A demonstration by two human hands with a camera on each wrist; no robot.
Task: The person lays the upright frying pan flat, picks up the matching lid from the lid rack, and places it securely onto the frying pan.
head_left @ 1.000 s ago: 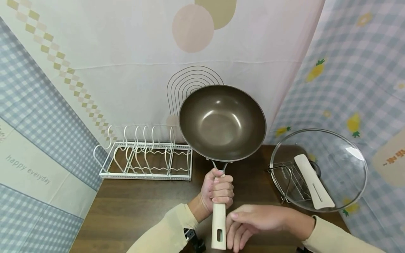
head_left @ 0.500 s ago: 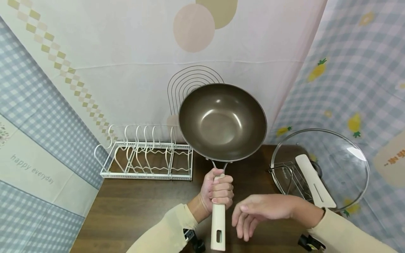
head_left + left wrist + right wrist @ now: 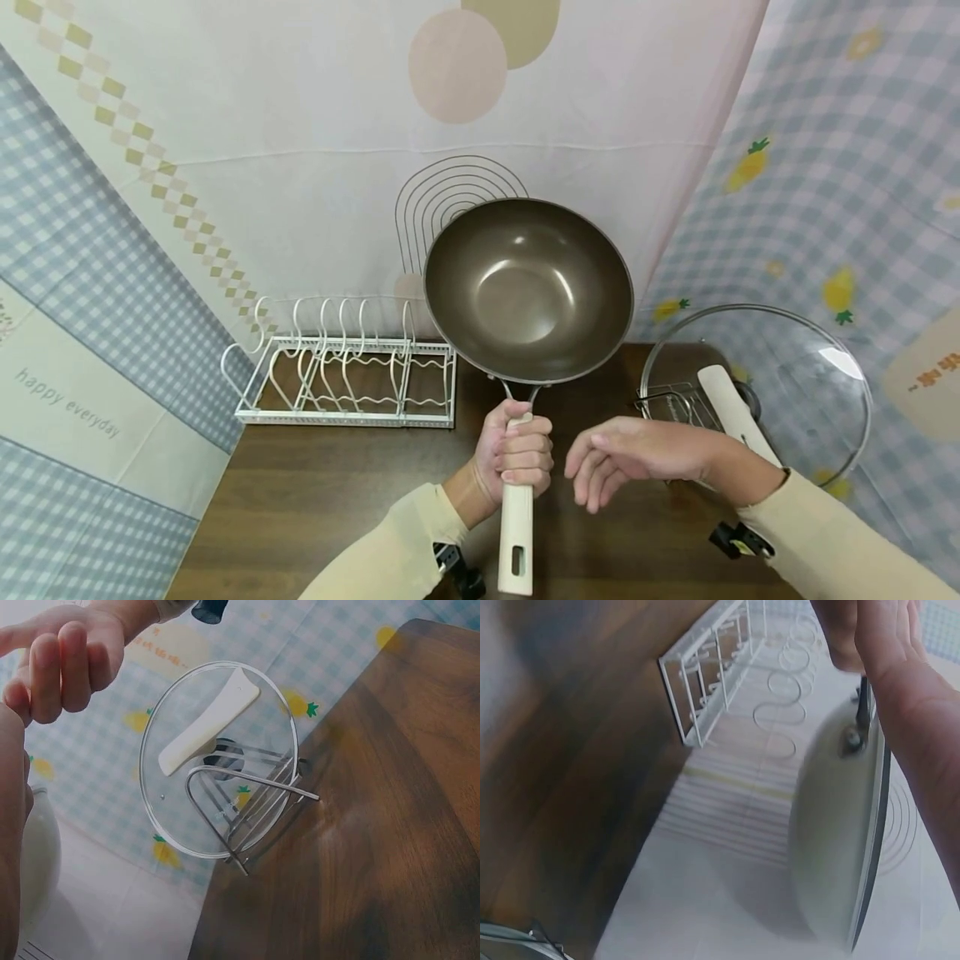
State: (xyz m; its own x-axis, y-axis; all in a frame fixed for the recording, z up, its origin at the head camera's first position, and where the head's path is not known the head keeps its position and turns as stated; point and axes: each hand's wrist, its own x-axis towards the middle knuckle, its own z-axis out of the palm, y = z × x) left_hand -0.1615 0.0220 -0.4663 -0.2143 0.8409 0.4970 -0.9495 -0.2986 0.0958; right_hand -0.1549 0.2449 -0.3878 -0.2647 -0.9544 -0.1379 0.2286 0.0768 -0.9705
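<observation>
A wok (image 3: 525, 292) with a dark brown inside and a cream handle (image 3: 516, 533) is held up in the middle of the head view, its inside facing me. My left hand (image 3: 517, 450) grips the upper part of that handle, fingers wrapped round it. To the right of the handle, apart from it, hovers my right hand (image 3: 622, 454), its fingers loosely bent and holding nothing. In the right wrist view the wok's pale outer side (image 3: 829, 840) shows edge-on.
A white wire rack (image 3: 345, 421) with several upright loops stands at the table's back left. On the right, a glass lid (image 3: 172, 817) with a cream handle leans in a small metal stand (image 3: 255, 780). Patterned cloth (image 3: 300, 208) hangs behind the brown table (image 3: 315, 475).
My right hand has moved away from the lower end of the wok's handle, up and to the right. My left hand and the wok have hardly moved.
</observation>
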